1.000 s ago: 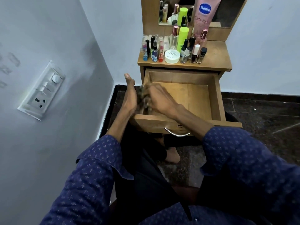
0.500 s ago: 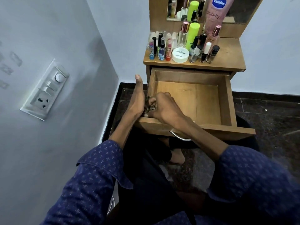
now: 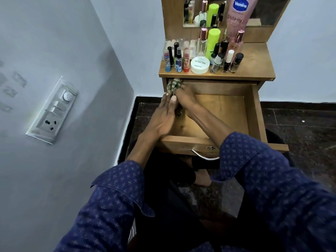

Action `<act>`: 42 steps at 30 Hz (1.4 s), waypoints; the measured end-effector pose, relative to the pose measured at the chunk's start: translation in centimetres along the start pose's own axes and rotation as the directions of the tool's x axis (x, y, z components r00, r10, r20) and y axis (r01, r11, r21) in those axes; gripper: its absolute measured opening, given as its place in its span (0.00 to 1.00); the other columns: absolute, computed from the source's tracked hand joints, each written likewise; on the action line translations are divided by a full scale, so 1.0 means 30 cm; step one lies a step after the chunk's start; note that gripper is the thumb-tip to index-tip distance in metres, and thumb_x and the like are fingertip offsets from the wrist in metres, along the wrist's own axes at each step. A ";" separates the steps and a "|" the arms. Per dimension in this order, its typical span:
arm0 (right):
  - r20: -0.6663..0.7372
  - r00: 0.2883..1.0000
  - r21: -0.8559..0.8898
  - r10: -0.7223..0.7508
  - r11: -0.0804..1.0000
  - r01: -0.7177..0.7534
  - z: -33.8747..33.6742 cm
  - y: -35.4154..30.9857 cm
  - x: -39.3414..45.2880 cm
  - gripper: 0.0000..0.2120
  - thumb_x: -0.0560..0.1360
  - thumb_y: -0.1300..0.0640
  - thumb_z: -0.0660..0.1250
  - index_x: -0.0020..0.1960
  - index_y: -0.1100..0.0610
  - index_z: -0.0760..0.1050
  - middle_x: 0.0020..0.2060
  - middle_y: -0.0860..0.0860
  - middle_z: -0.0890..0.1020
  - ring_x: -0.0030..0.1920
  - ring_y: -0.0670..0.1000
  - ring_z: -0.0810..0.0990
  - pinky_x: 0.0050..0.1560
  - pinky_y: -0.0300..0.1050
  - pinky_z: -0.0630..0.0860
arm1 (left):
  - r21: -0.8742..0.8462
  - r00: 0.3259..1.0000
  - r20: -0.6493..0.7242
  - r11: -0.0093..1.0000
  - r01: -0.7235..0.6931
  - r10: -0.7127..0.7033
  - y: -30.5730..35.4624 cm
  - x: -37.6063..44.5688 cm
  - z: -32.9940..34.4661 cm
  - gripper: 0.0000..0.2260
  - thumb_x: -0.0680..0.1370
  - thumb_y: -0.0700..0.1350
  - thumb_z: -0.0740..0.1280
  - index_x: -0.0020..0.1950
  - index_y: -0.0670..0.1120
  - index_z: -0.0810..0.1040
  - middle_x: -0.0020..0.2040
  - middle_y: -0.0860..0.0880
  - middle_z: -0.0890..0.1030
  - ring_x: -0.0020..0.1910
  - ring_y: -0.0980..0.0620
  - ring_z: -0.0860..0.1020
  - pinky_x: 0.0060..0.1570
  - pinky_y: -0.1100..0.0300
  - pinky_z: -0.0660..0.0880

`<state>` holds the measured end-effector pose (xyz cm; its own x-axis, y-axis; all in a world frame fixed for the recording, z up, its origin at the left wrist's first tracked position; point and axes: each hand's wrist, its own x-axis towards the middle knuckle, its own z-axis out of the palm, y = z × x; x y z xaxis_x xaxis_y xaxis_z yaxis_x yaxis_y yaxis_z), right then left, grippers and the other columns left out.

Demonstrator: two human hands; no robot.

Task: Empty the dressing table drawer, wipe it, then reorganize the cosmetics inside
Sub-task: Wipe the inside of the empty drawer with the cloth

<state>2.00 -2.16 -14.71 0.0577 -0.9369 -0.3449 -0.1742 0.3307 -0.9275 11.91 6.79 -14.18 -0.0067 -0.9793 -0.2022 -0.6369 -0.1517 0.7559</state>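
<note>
The right hand (image 3: 183, 99) reaches deep into the far left corner of the pulled-out brown wooden drawer (image 3: 254, 113) and clutches a crumpled green-and-cream checked cloth (image 3: 174, 85), pressing it up against the drawer's back corner just under the tabletop edge. The left hand (image 3: 163, 117) lies along the drawer's left side wall with fingers straight and close together, its fingertips meeting the cloth and the right hand — the two hands sit side by side, touching at the cloth. Both forearms come out of dark blue patterned shirt sleeves (image 3: 269, 179) with rolled cuffs.

The drawer's wooden floor shows bare wherever the hands do not cover it. A curved silver metal handle (image 3: 201, 156) sits on the drawer front, partly hidden by the right sleeve.

On the brown wooden dressing tabletop (image 3: 254, 59) above, the cosmetics stand crowded together toward the left: a flat round white jar (image 3: 200, 64) at the front, a tall lime-green cylinder bottle (image 3: 213, 42) behind it, small nail polish bottles (image 3: 225, 61) to the jar's right, and slim printed spray tubes (image 3: 177, 60) to its left. A large pink Vaseline lotion tube (image 3: 240, 13) leans against the mirror (image 3: 269, 13), which reflects some of the bottles.

On the pale grey wall to the left — a white switch and socket panel (image 3: 52, 110). The floor below is dark speckled stone (image 3: 300, 124).
</note>
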 end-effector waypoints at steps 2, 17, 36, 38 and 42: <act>0.048 0.998 -0.105 -0.048 0.993 0.053 -0.018 0.035 -0.005 0.11 0.81 0.62 0.61 0.55 0.60 0.82 0.48 0.55 0.85 0.46 0.50 0.82 0.46 0.43 0.78 | -0.026 1.000 0.000 1.000 -0.001 0.001 -0.005 -0.011 0.009 0.30 0.88 0.62 0.42 0.87 0.49 0.49 0.87 0.49 0.49 0.85 0.51 0.50 0.84 0.51 0.47; 0.280 0.938 -0.081 0.205 0.979 -0.190 -0.089 -0.050 0.064 0.14 0.84 0.63 0.56 0.45 0.57 0.77 0.39 0.52 0.85 0.39 0.48 0.83 0.41 0.42 0.81 | -0.001 1.000 -0.022 1.000 0.003 -0.003 -0.009 -0.022 0.014 0.30 0.87 0.63 0.42 0.87 0.50 0.49 0.87 0.50 0.51 0.85 0.49 0.52 0.84 0.50 0.49; 0.326 0.939 -0.340 -0.111 0.913 0.226 -0.037 0.028 0.010 0.19 0.84 0.54 0.56 0.72 0.52 0.74 0.69 0.52 0.79 0.69 0.51 0.77 0.69 0.52 0.76 | -0.169 0.996 -0.056 0.984 0.056 -0.067 -0.031 -0.010 0.009 0.33 0.86 0.65 0.41 0.84 0.50 0.64 0.82 0.45 0.67 0.82 0.47 0.63 0.81 0.55 0.56; 0.381 0.915 -0.257 -0.131 0.936 0.241 -0.035 0.078 -0.017 0.28 0.83 0.69 0.57 0.81 0.56 0.60 0.77 0.53 0.70 0.76 0.51 0.70 0.69 0.53 0.74 | -0.170 0.996 -0.054 0.984 0.056 -0.066 -0.038 -0.003 0.015 0.32 0.88 0.62 0.41 0.83 0.47 0.67 0.80 0.43 0.71 0.80 0.47 0.66 0.76 0.62 0.57; 0.369 0.928 -0.327 -0.052 0.928 0.182 -0.010 0.090 -0.002 0.30 0.84 0.66 0.55 0.84 0.58 0.52 0.83 0.56 0.57 0.82 0.54 0.59 0.79 0.62 0.63 | -0.168 0.996 -0.060 0.984 0.056 -0.067 -0.046 -0.006 0.017 0.36 0.85 0.67 0.38 0.84 0.50 0.63 0.82 0.45 0.66 0.83 0.48 0.61 0.82 0.54 0.54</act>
<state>1.23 -1.26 -17.14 0.4252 -0.8448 -0.3249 -0.4720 0.0993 -0.8760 12.39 7.24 -15.50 0.0823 -0.9731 -0.2151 -0.4977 -0.2271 0.8371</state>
